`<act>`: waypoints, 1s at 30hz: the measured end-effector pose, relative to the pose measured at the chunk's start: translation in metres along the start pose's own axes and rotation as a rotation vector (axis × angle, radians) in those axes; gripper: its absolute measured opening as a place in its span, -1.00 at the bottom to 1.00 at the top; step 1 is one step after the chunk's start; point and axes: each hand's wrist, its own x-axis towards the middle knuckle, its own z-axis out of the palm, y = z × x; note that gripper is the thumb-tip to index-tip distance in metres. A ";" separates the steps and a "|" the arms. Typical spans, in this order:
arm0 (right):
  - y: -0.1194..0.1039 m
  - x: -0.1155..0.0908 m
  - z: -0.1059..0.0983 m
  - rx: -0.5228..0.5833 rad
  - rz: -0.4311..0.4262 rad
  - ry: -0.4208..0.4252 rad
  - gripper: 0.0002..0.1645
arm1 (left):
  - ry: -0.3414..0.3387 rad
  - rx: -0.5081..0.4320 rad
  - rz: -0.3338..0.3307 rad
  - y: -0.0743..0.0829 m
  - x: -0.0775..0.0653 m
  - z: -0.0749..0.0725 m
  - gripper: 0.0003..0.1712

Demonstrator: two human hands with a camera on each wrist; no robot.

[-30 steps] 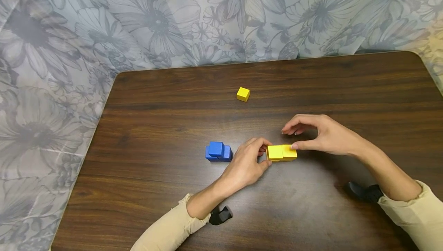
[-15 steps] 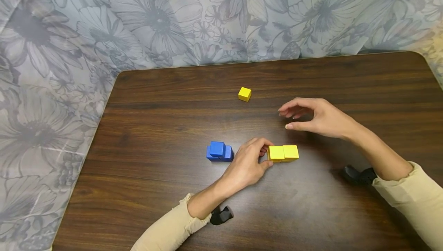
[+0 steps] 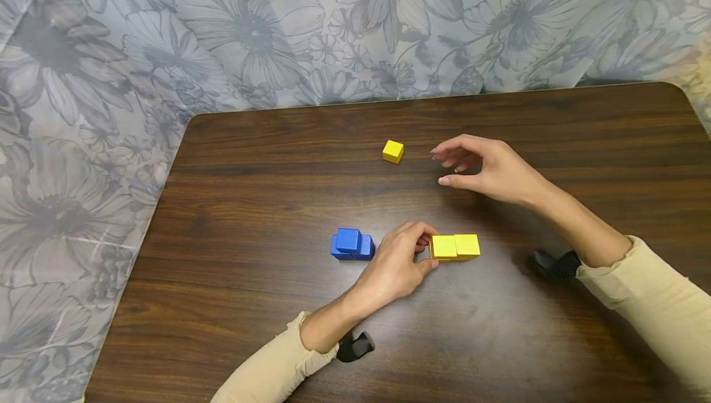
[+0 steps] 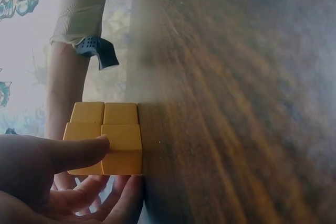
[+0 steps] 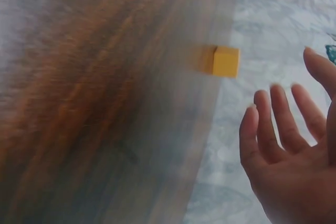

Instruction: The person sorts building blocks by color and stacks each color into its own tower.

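Observation:
Yellow cubes [image 3: 455, 247] stand as a block two wide and two high, as the left wrist view shows. My left hand [image 3: 395, 261] holds their left end, thumb [image 4: 86, 152] across the near faces and fingers behind. My right hand [image 3: 489, 168] is in the air over the table, thumb and fingers apart with nothing between them. A single yellow cube [image 3: 393, 152] lies to its left, toward the back of the table. In the right wrist view that lone cube [image 5: 226, 62] appears beyond the spread fingers [image 5: 283, 116].
Several blue cubes [image 3: 352, 244] stand just left of my left hand, one on top of the others. The brown wooden table [image 3: 250, 193] ends at the back against a floral cloth [image 3: 255, 33]. Each wrist wears a black band.
My right hand has let go of the right end of the yellow cubes and moved back and left toward the lone cube. The left hand stays in place.

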 end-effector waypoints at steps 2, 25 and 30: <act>0.001 0.005 0.001 -0.005 -0.005 -0.005 -0.46 | 0.001 0.005 0.001 0.000 0.001 0.000 -0.59; 0.010 0.057 0.017 -0.052 0.034 -0.062 -0.47 | -0.008 0.011 0.004 -0.002 0.000 0.000 -0.59; 0.010 0.067 0.022 -0.046 0.037 -0.080 -0.47 | -0.004 0.023 0.013 -0.002 0.000 -0.001 -0.59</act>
